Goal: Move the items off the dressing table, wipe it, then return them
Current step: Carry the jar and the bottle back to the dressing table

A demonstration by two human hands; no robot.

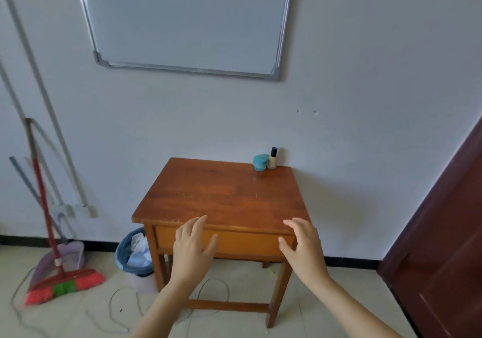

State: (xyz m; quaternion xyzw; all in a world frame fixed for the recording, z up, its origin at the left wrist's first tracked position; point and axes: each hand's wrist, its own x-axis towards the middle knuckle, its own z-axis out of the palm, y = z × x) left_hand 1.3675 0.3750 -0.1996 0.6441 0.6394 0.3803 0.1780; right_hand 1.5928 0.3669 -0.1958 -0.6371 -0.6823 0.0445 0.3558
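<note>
Both hands are reaching out toward the near edge of the wooden dressing table (221, 194). The left hand (193, 243) is hovering in front of the drawer panel, fingers spread and relaxed, gripping nothing. The right hand (302, 241) is doing the same by the near right corner, fingers apart, nothing pinched. I can't tell if either is touching the wood. Two items are sitting at the far right corner of the top, against the wall: a teal jar (260, 163) and, just beside it on the right, a small beige bottle with a black cap (272, 159), standing upright. A whiteboard (187, 19) is hanging on the wall above the table. A lined waste bin (133, 254) with crumpled paper in it is standing on the floor by the table's left legs. Further left, a red broom (62, 283) and a dustpan (70, 256) are leaning at the wall. A thin cable (117, 311) is trailing across the floor tiles. A dark wooden door (443, 233) is showing on the right.
</note>
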